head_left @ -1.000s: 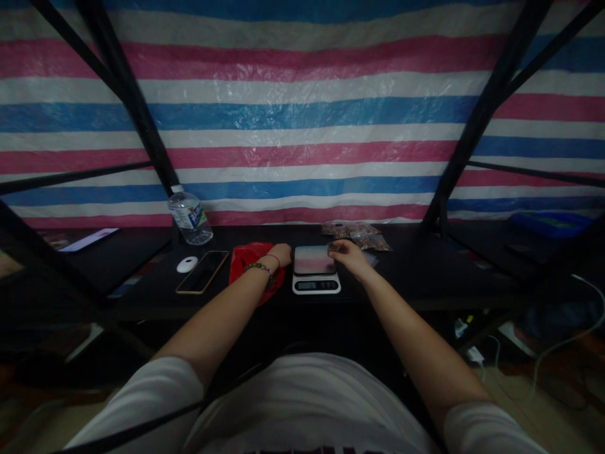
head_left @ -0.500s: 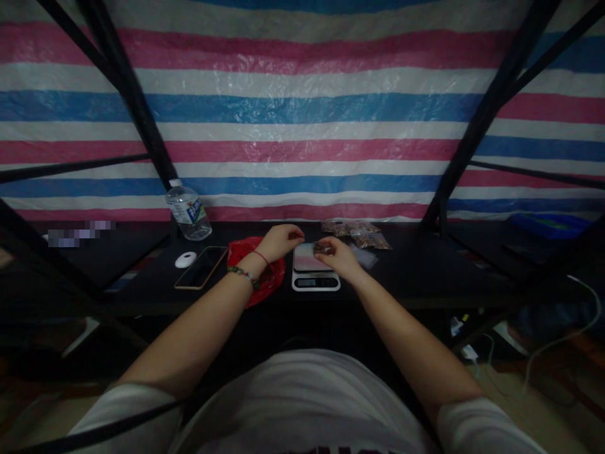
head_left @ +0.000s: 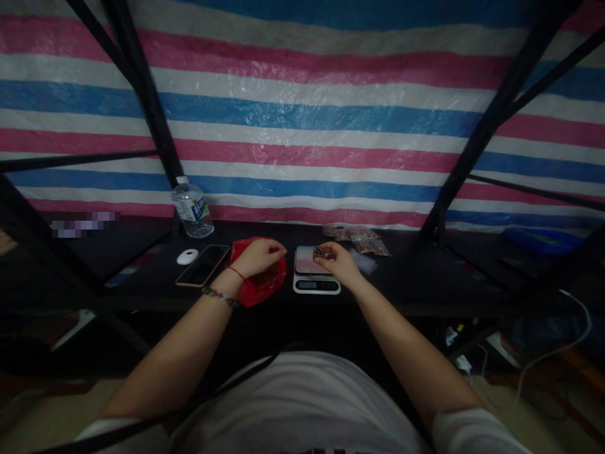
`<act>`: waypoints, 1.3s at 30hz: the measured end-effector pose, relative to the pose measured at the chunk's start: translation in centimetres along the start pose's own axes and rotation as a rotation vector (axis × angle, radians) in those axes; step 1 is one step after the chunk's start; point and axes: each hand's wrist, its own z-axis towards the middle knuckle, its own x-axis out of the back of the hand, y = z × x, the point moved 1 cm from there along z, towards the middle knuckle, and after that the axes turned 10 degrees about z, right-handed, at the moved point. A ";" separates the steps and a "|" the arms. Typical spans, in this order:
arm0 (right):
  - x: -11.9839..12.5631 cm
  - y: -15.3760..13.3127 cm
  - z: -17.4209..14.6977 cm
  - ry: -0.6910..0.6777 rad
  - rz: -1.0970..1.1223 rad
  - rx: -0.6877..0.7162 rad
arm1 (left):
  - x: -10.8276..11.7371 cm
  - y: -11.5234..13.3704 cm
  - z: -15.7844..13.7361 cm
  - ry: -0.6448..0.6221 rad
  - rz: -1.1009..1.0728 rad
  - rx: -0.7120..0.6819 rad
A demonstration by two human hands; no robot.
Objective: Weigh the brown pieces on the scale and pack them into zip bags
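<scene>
My right hand [head_left: 338, 260] is closed around a small clear plastic bag [head_left: 321, 253] with brown bits in it, at the right side of the scale's plate. Below it stands a white kitchen scale [head_left: 307, 263] with a shiny plate and a dark display, too dim to read. My left hand [head_left: 265, 255] hovers over an open red plastic bag [head_left: 255, 291], fingers pressed together. Whether anything is between those fingertips is hidden. Dark brown dried bits [head_left: 270, 276] show inside the red bag, partly covered by my hand.
Several filled clear packets [head_left: 368, 242] lie behind the scale, with flat clear bags [head_left: 363, 261] nearer. To the left are a phone [head_left: 203, 266], a white rounded object [head_left: 188, 256] and a plastic bottle [head_left: 193, 211]. Black metal posts [head_left: 151, 107] frame the dark table.
My left hand has moved left and toward me, from beside the scale's plate to over the red bag. My right hand stays at the scale with the small bag. The view has tilted slightly.
</scene>
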 end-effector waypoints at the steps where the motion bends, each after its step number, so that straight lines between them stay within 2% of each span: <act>1: 0.1 0.4 0.2 -0.002 -0.027 -0.007 | -0.1 -0.8 -0.5 -0.086 0.083 0.005; 4: 0.0 1.9 0.9 -0.006 -0.127 -0.031 | -0.9 -2.8 -1.7 -0.270 0.300 -0.005; 6: -0.4 2.8 1.4 -0.015 -0.198 -0.053 | -1.6 -3.5 -2.0 -0.309 0.368 -0.005; 9: -1.3 3.8 2.0 -0.005 -0.316 -0.070 | -2.4 -3.7 -2.4 -0.299 0.371 -0.031; 14: -1.6 3.8 3.0 0.029 -0.466 -0.036 | -2.7 -3.2 -2.9 -0.317 0.289 -0.185; 18: 0.0 2.6 3.5 0.131 -0.397 0.055 | -2.6 -3.2 -3.1 -0.326 0.275 -0.212; 23: 2.2 1.7 2.4 0.152 -0.374 0.125 | -3.0 -3.4 -3.2 -0.354 0.290 -0.147; 32: 4.9 1.8 1.5 0.192 -0.344 0.112 | -3.3 -2.9 -3.2 -0.315 0.367 -0.090; 39: 5.1 2.1 1.7 0.185 -0.334 0.103 | -3.9 -2.6 -3.3 -0.249 0.371 -0.198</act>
